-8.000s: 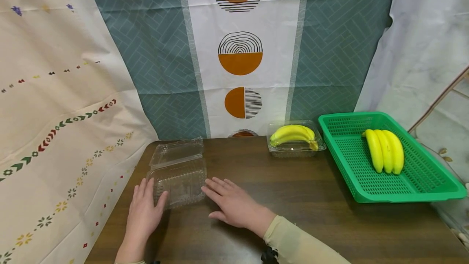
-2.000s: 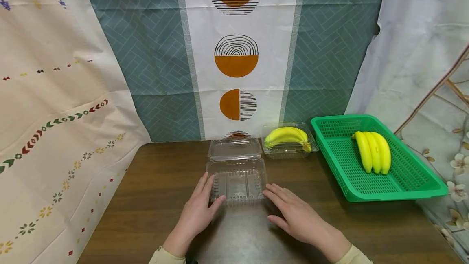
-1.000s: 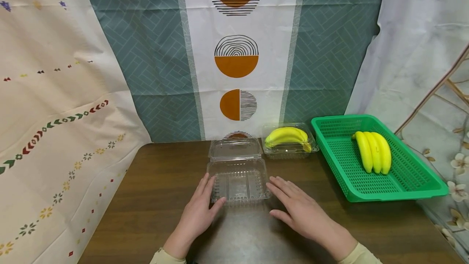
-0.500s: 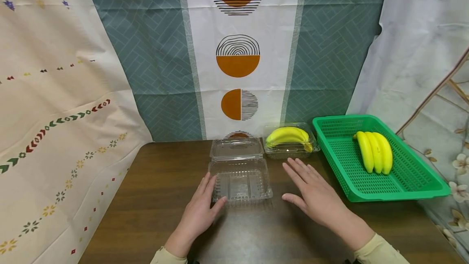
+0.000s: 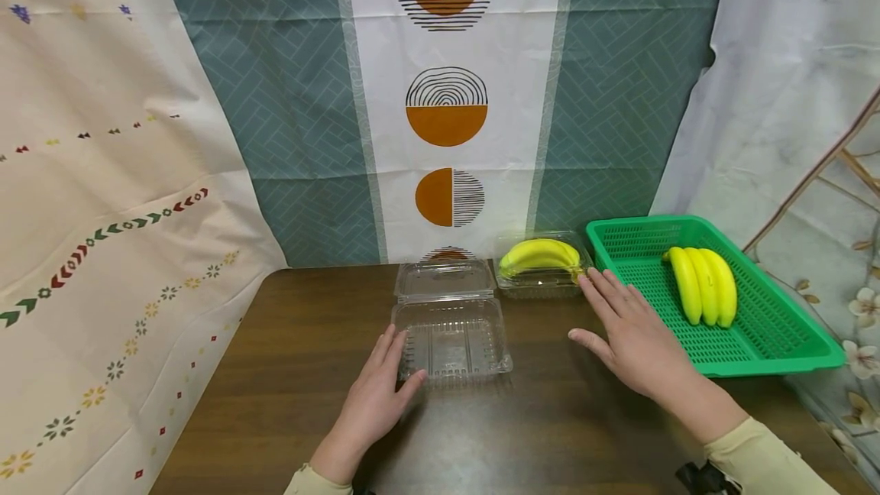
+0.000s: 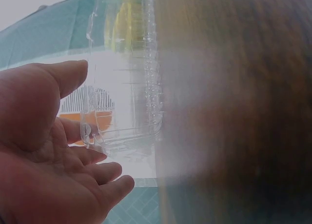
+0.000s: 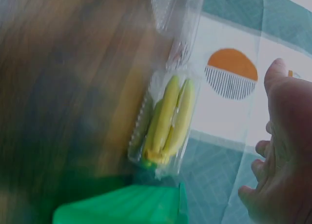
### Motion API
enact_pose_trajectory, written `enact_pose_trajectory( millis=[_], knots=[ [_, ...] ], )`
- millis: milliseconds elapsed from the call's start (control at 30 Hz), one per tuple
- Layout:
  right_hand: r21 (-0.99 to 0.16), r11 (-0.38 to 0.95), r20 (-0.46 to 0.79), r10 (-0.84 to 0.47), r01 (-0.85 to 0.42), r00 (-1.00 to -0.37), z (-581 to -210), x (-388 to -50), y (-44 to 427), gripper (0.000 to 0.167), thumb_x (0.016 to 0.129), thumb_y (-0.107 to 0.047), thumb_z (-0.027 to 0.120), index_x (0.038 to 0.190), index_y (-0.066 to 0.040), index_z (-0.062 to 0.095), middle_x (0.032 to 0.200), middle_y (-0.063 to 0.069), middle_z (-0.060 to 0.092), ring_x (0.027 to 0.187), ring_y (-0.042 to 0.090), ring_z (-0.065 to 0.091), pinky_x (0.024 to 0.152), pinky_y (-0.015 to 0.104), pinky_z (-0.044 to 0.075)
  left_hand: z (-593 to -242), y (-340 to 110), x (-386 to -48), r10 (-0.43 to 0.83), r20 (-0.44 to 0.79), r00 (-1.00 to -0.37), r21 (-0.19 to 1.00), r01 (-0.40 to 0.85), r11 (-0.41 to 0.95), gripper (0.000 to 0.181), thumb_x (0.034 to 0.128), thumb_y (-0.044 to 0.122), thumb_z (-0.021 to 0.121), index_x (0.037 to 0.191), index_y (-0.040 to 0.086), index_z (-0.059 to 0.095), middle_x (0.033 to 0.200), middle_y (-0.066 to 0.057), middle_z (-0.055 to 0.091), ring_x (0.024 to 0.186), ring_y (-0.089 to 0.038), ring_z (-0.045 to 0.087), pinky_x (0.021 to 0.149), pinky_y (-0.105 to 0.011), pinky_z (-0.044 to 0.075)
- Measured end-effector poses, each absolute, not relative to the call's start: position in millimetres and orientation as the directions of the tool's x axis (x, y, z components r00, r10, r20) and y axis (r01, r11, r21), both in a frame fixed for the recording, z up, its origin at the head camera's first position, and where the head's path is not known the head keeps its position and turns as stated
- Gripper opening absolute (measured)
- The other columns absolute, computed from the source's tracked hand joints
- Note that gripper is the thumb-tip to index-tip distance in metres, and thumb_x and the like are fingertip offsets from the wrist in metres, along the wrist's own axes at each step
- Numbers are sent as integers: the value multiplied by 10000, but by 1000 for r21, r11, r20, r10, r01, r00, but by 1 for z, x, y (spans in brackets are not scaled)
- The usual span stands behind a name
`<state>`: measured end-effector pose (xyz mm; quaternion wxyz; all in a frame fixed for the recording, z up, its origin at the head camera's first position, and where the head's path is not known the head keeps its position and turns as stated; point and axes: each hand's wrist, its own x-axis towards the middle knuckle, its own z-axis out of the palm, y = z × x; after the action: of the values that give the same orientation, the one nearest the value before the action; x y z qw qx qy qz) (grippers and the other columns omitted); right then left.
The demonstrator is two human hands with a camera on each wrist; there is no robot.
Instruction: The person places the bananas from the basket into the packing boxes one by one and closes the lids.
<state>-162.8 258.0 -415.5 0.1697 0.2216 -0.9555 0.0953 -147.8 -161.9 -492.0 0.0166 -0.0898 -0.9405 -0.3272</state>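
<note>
A clear plastic clamshell container (image 5: 450,338) lies with its lid folded back in the middle of the table, nothing inside. My left hand (image 5: 371,396) rests at its left front corner, fingers straight; in the left wrist view the fingertips are by the container's rim. My right hand (image 5: 629,334) is spread, holding nothing, over the table between the container and the green basket (image 5: 660,357). A bunch of bananas (image 5: 711,285) lies in that basket. Behind my right fingertips, a closed clamshell (image 7: 187,136) holds another bunch of bananas (image 7: 168,119).
The brown wooden table (image 5: 289,373) ends at a hanging cloth (image 5: 296,136) at the back. A cream embroidered cloth (image 5: 124,250) drapes along the left side, and a white floral cloth (image 5: 811,136) hangs on the right. The closed clamshell stands close to the basket's left rim.
Earlier both hands were at the open clamshell, which moved from the left to the middle. Since then my right hand has left its side and travelled right toward the basket; the left hand stays.
</note>
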Motion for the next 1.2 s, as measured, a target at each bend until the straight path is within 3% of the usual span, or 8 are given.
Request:
enact_pose_trajectory(
  millis=[367,1200],
  knots=[
    [-93,907,369,-352,-411,-860,-412,-174,286,927,1092,-492,679,1757,-31,227,1782,261,259,1634,490,240,1341,599,91,-493,-162,-148,159,97,-983,608,184,773,808,1079,380,752,1725,80,372,1828,-152,196,1665,-416,211,1214,-700,367],
    [-88,959,349,-224,-270,-910,-405,-198,346,897,1097,-415,701,1712,71,263,1725,364,279,1545,612,299,1250,745,213,-494,-163,-148,158,101,-982,613,187,768,795,1082,380,748,1720,74,383,1824,-156,206,1663,-423,213,1208,-709,370]
  ],
)
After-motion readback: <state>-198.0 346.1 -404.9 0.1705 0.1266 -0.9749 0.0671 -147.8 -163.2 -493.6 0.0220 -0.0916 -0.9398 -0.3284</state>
